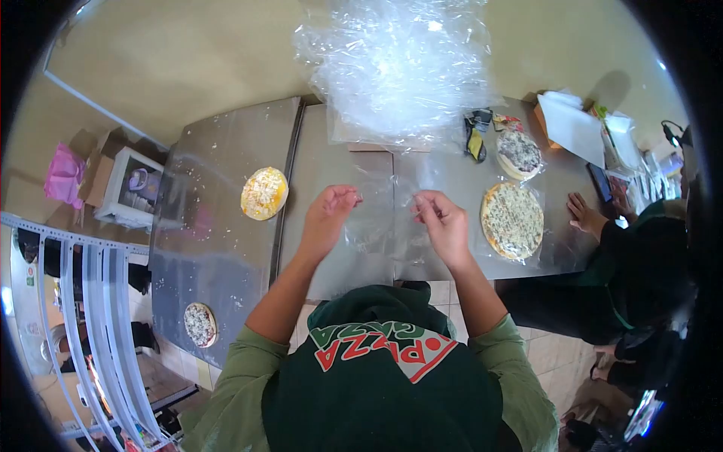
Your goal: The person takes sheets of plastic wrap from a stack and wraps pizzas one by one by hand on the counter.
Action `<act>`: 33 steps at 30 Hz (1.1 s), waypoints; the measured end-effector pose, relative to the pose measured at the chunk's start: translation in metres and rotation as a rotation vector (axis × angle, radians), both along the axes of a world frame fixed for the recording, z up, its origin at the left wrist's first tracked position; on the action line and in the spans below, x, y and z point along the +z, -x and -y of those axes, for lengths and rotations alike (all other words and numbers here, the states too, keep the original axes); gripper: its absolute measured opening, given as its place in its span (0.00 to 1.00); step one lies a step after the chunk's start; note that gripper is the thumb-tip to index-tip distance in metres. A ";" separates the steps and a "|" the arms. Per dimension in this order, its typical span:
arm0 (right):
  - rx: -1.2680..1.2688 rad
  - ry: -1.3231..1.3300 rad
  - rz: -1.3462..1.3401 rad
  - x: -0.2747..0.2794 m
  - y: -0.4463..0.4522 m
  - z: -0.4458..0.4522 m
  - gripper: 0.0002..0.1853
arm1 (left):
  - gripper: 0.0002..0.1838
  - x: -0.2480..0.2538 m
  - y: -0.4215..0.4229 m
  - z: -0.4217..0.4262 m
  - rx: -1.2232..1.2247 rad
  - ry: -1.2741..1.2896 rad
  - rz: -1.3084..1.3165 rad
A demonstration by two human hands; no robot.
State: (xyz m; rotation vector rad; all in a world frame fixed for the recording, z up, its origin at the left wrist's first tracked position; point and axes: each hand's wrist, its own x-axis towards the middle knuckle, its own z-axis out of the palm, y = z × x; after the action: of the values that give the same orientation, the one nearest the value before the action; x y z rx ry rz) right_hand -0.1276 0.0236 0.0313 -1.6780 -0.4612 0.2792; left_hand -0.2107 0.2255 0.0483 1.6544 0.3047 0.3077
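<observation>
A clear plastic bag (375, 226) stretches between my two hands over the metal table (331, 143). My left hand (333, 215) pinches its left edge, fingers curled. The opposite edge is in the closed fingers of my right hand (440, 220). Through the film the tabletop shows, and I see nothing inside the bag. To the right of my right hand lies a large cheese-topped pizza (512, 222) in clear wrap. Beyond it are smaller wrapped pizzas (519, 154), seemingly stacked. A pizza with yellow and white topping (264, 193) sits unwrapped left of my left hand.
A tall heap of clear plastic bags (407, 75) stands at the back. Another small pizza (200, 325) lies near the left table's front edge, with crumbs around. Dark and red packets (476, 137) are by the heap. At right, a co-worker's hand (586, 216) rests on the table.
</observation>
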 end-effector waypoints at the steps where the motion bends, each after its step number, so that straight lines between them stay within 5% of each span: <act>1: 0.021 -0.015 -0.022 -0.002 0.004 -0.005 0.10 | 0.11 0.000 0.001 0.011 0.066 0.055 -0.017; 7: -0.013 -0.404 -0.598 -0.023 -0.007 -0.002 0.17 | 0.10 -0.017 0.015 -0.017 0.538 -0.347 0.205; 10: -0.215 -0.409 -0.384 0.000 -0.018 -0.003 0.18 | 0.09 -0.013 0.031 -0.040 0.405 -0.411 0.194; 13: 0.125 -0.100 0.253 0.034 -0.008 -0.042 0.21 | 0.08 0.009 0.040 -0.039 0.142 -0.538 0.128; 16: 0.586 0.152 0.230 0.051 0.000 -0.073 0.20 | 0.08 0.020 0.040 -0.042 -0.062 -0.525 0.099; 18: 0.769 0.078 -0.172 0.017 -0.010 -0.087 0.16 | 0.09 0.024 0.042 -0.057 -0.128 -0.490 0.052; 19: 0.857 0.040 -0.375 0.011 -0.011 -0.095 0.14 | 0.09 0.026 0.038 -0.069 0.018 -0.675 0.197; 22: 0.366 0.017 -0.442 0.016 0.010 -0.100 0.08 | 0.10 0.027 0.035 -0.090 0.320 -0.878 0.346; 25: 0.230 -0.086 -0.432 0.015 0.027 -0.107 0.08 | 0.13 0.014 0.054 -0.072 0.295 -0.396 -0.038; 33: 0.185 -0.216 -0.405 0.006 0.050 -0.093 0.09 | 0.08 -0.005 0.041 -0.043 0.062 0.769 -0.142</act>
State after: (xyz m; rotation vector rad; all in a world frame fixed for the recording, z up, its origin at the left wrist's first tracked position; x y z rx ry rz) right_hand -0.1772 0.1169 0.0375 -1.3266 -0.3280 0.6668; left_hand -0.2519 0.2683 0.0430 0.9091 0.5074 0.0930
